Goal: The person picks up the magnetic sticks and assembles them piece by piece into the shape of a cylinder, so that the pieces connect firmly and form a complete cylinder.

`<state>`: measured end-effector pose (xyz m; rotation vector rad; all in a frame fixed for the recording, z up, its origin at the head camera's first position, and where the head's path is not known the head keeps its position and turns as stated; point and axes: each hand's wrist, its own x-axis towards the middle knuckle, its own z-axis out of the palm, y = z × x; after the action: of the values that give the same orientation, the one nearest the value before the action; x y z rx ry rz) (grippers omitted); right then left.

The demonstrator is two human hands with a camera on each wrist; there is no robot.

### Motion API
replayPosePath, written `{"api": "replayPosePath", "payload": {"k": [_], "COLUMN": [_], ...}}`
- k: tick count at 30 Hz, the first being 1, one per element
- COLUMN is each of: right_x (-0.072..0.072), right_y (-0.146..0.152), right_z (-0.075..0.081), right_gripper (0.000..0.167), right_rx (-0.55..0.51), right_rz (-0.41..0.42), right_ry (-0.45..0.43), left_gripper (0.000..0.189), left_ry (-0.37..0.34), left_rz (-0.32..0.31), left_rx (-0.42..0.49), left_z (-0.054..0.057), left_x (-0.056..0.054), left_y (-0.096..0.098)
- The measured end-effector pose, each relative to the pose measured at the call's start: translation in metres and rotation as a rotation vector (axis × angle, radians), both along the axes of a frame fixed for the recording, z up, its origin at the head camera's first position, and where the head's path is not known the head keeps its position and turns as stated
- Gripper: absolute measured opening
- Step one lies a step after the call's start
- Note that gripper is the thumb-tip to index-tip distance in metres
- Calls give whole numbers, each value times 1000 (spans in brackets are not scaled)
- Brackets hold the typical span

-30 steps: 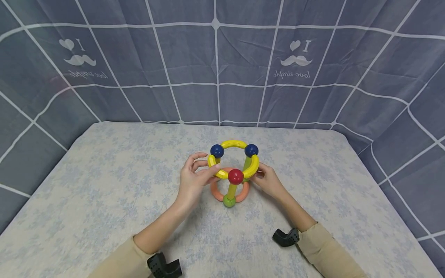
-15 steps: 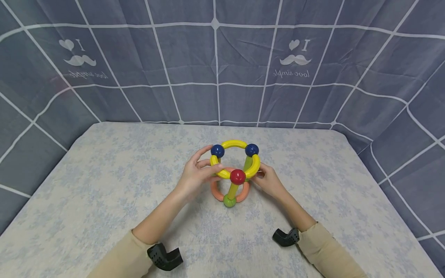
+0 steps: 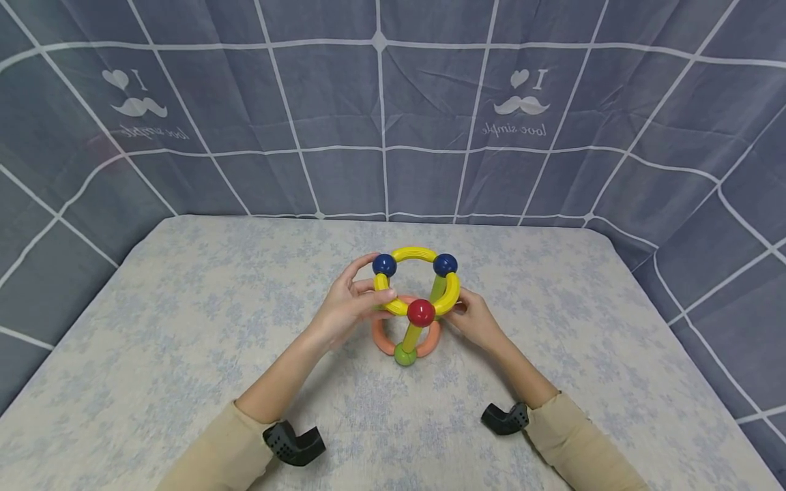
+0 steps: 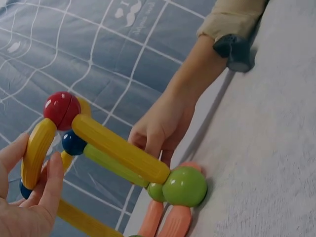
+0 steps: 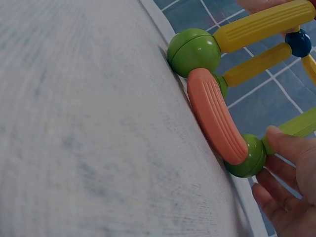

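A magnetic stick-and-ball frame stands on the table at the centre of the head view. Its upper ring joins yellow curved sticks [image 3: 450, 293], two blue balls [image 3: 445, 264] and a red ball [image 3: 421, 313]. Straight sticks link it to a lower ring of salmon curved sticks [image 3: 381, 337] and green balls [image 3: 404, 354]. My left hand [image 3: 342, 307] holds the upper ring's left yellow curved stick [image 4: 37, 150] between thumb and fingers. Low on the right side, my right hand [image 3: 477, 320] pinches the light green stick [image 5: 302, 123] just above a green ball [image 5: 247, 157].
A pale, blue-patterned cloth covers the table [image 3: 202, 307]. Grey-blue curtain [image 3: 344, 102] with white grid lines hangs behind and along both sides. Black camera mounts [image 3: 293, 444] sit at both sleeve cuffs.
My left hand has shifted slightly right, carrying the upper ring's front with its red ball a little to the right. The lower ring and my right hand look unmoved.
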<state>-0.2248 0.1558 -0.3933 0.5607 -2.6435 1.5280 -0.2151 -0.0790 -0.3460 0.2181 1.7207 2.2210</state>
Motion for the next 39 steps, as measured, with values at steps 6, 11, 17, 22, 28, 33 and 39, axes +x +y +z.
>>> {"api": "replayPosePath", "payload": {"k": [6,11,17,22,28,33,39], "right_x": [1,-5,-17,-16,-15,-16,-14], "right_y": [-1,2,9,9,8,8,7], "right_z": [2,-8,-31,-32,-31,-32,-30], "right_gripper": [25,24,24,21,22,21,23], "right_rx": [8,13,15,50,69,86,89], "right_rz": [-1,-1,-12,10,44,47,42], "right_ry": [-1,6,23,119,174,182,164], "left_gripper": [69,68,63,61,62,59,50], "left_ry": [31,45,160,167,129,225,518], "left_rz": [-16,-26,-33,-34,-36,-32,64], "left_rx": [-26,-20,-37,7,76,39,-191], "left_z": [-1,-3,-10,-12,-13,-18,-46], "left_x": [-2,-3,-3,-2,-1,-3,-11], "left_y": [-2,-3,-8,-12,-14,-18,-24]}}
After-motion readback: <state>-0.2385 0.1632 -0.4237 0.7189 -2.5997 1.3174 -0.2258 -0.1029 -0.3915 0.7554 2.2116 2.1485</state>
